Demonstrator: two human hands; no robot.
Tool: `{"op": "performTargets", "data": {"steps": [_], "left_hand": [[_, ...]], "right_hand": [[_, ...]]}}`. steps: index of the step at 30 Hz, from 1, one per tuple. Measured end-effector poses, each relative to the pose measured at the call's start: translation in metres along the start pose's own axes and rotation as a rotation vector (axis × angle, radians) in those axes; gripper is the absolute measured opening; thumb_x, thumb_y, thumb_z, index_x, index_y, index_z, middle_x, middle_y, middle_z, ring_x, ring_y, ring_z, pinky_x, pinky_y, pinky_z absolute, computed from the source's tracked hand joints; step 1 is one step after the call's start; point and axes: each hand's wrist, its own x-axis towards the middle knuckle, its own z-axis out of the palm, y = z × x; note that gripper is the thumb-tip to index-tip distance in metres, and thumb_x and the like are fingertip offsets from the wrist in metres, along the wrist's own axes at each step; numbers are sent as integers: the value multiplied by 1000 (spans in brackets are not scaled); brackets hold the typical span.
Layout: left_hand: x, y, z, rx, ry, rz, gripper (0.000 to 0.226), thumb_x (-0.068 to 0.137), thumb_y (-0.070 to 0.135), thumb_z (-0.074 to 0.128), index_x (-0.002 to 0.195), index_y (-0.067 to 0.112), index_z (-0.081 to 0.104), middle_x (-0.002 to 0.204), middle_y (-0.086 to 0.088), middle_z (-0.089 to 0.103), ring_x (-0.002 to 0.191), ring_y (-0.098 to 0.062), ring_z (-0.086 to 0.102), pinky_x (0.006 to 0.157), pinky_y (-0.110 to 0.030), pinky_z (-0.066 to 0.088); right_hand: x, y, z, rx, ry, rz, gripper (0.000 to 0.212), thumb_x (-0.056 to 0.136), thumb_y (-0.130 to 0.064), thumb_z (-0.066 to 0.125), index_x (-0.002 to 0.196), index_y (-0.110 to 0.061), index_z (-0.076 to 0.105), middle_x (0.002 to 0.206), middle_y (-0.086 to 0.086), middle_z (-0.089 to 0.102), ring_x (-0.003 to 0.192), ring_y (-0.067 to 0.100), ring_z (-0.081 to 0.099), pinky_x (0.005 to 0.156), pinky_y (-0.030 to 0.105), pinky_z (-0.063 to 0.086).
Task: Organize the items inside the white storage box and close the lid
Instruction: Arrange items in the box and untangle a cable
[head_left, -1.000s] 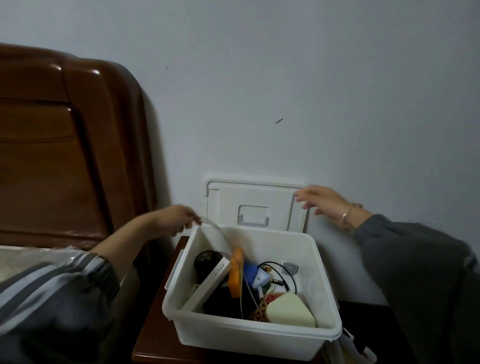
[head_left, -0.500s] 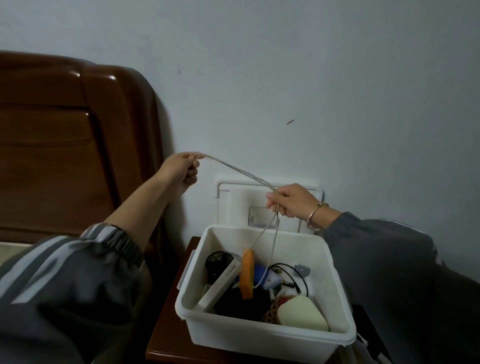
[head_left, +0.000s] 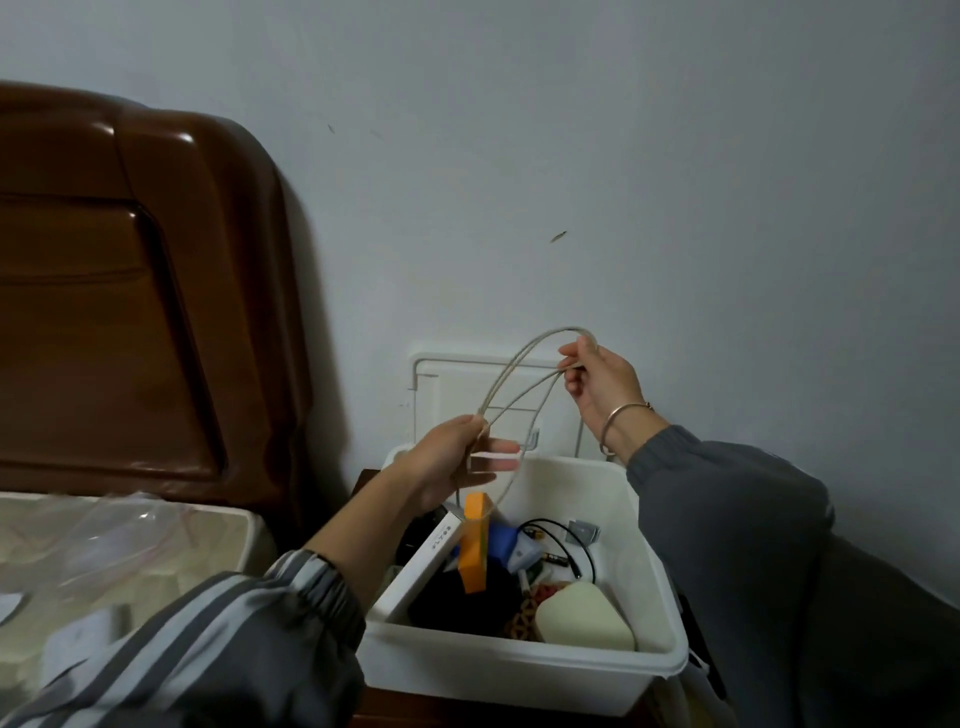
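The white storage box (head_left: 519, 670) stands open on a dark wooden nightstand. Its white lid (head_left: 447, 395) leans upright against the wall behind it. Above the box I hold a pale grey cable (head_left: 511, 371) bent into loops. My left hand (head_left: 447, 462) pinches the loops at their lower left end, and my right hand (head_left: 597, 384) grips them at the upper right. One strand hangs down into the box. Inside lie an orange box (head_left: 475, 545), a long white box (head_left: 426, 566), a blue item (head_left: 504, 540), a black cord (head_left: 561, 540) and a cream rounded object (head_left: 582, 616).
A brown wooden headboard (head_left: 130, 291) rises at the left. Below it lies a bed with clear plastic wrap (head_left: 104, 540). The grey wall is close behind the box. The nightstand edge (head_left: 415, 712) shows under the box front.
My left hand came down and right from beside the headboard to just above the box. My right hand rose a little, and the cable, stretched straight before, now forms loops between the hands.
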Motion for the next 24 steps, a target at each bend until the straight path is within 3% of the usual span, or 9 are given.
{"op": "performTargets", "data": {"steps": [3,6,8,10,13,15,17,20,24], "left_hand": [[-4,-13,7,-2,-43,-53,24,100,23,34,82,17,47,75,-5,70,68,-23,69,72,-34,49],[-8,-23,14,-34,-145,-67,23,98,19,34,79,17,47,56,2,46,46,-14,44,57,-26,49],[-10,-25,15,13,-169,-54,27,101,24,33,78,19,47,57,5,36,46,-10,33,64,-27,54],[-11,-27,14,109,-156,-16,29,102,30,34,80,19,49,60,7,33,48,-8,32,71,-29,54],[-10,-28,15,216,-131,41,32,102,33,39,80,20,59,59,7,35,52,-7,36,68,-25,53],[-9,-35,16,257,-102,59,35,101,32,42,76,22,64,60,5,41,56,-7,43,68,-24,51],[-9,-45,12,243,-109,33,35,101,29,44,77,21,69,67,-1,50,66,-11,50,68,-21,50],[-14,-50,-3,321,-200,-41,24,98,32,49,104,24,72,106,-6,67,101,-15,59,94,-28,47],[-17,-23,-1,282,-64,93,63,83,61,56,139,34,45,148,13,41,132,-4,35,113,-32,25]], "right_hand": [[5,1,-8,126,106,21,29,98,-16,49,75,-2,60,65,7,54,49,8,45,44,13,40],[12,1,-20,227,202,89,32,99,-18,46,71,-5,55,68,6,51,51,8,41,41,13,36],[17,2,-30,126,271,113,37,100,-25,44,65,-12,51,68,1,51,52,8,38,41,15,31],[18,1,-38,26,324,141,42,99,-32,43,60,-18,45,74,-3,55,63,7,45,54,18,34],[14,-7,-42,358,230,229,45,100,-33,35,58,-19,36,84,1,65,83,15,62,83,36,42],[10,-15,-38,597,124,225,47,101,-28,32,55,-17,36,54,2,60,49,12,60,62,25,50],[4,-19,-28,595,51,235,56,98,-23,32,43,-17,39,36,-4,41,26,8,34,33,11,28],[-9,-20,-7,409,-16,215,60,95,-21,36,35,-19,35,34,-6,32,23,6,21,28,9,15],[-28,-14,18,261,-94,185,47,94,-21,39,48,-20,30,37,-6,31,26,6,19,30,10,12]]}}
